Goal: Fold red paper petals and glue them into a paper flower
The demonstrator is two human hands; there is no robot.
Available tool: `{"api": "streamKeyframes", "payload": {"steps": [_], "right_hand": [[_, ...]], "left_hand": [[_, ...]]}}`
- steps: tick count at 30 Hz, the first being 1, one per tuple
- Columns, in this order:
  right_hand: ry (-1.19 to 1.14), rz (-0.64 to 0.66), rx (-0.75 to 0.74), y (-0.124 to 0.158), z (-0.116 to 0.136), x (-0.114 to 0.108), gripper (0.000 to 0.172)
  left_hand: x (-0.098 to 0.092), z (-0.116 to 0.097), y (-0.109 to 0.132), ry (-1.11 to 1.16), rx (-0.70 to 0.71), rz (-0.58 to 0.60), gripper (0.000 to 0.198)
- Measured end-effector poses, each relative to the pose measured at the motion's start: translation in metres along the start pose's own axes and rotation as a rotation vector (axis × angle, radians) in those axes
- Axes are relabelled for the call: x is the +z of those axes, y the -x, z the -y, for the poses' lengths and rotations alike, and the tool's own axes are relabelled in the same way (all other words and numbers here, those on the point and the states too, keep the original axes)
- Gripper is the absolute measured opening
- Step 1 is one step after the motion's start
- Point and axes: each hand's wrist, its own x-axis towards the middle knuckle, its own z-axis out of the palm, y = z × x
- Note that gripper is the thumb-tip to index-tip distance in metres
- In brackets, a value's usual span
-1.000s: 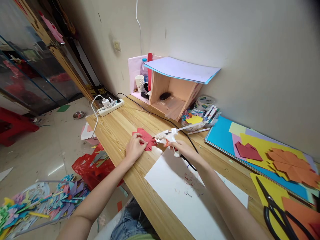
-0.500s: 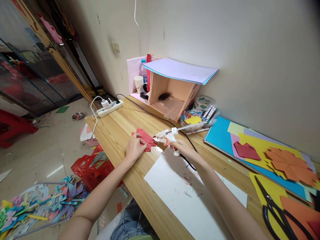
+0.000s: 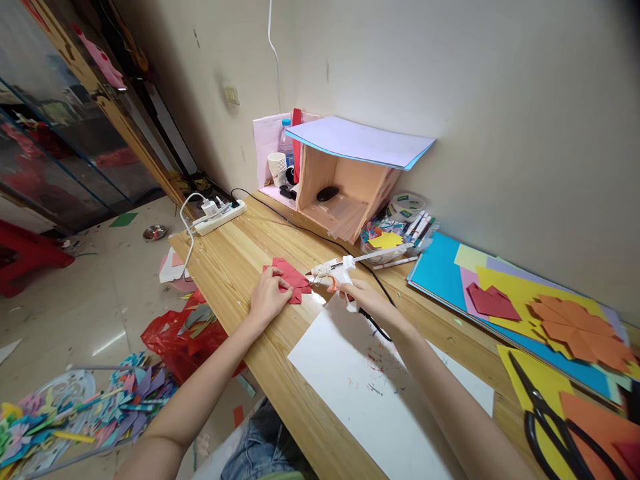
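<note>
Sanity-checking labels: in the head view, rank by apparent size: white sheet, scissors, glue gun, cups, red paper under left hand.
1. White sheet
2. Scissors, partly out of frame
3. Glue gun, red paper: too alike to rank; left hand hides some paper
4. Cups

The left grip (image 3: 270, 295) holds folded red paper (image 3: 293, 275) on the pale wooden desk (image 3: 235, 250); the right grip (image 3: 364, 297) holds a white glue gun (image 3: 344, 271).

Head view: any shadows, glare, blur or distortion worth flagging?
In the head view, a soft shadow falls on the large white paper sheet beside the bare right forearm; same view, a bright glare streak marks the pale tiled floor; head view again, the white plastic glue gun looks fairly sharp, the upper right corner darkens, and stretched edges suggest wide-angle distortion.
</note>
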Motion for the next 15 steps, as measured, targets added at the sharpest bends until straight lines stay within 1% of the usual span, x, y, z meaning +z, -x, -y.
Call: {"api": "streamKeyframes", "payload": {"steps": [5,8,11,14,15], "right_hand": [[0.029,-0.019,-0.017,-0.001,-0.002,0.0,0.038],[0.049,-0.122,-0.069,-0.005,-0.007,0.004,0.037],[0.078,-0.262,-0.196,-0.016,-0.01,0.01,0.037],[0.184,-0.373,-0.352,-0.039,-0.011,0.017,0.031],[0.221,-0.392,-0.389,-0.049,-0.01,0.019,0.03]], "left_hand": [[-0.005,0.007,-0.002,0.053,0.017,0.094,0.013],[-0.005,0.014,-0.003,0.096,0.048,0.13,0.014],[-0.004,0.02,-0.004,0.128,0.09,0.143,0.014],[-0.005,0.023,-0.004,0.15,0.129,0.154,0.014],[-0.006,0.023,-0.003,0.155,0.145,0.158,0.014]]}}
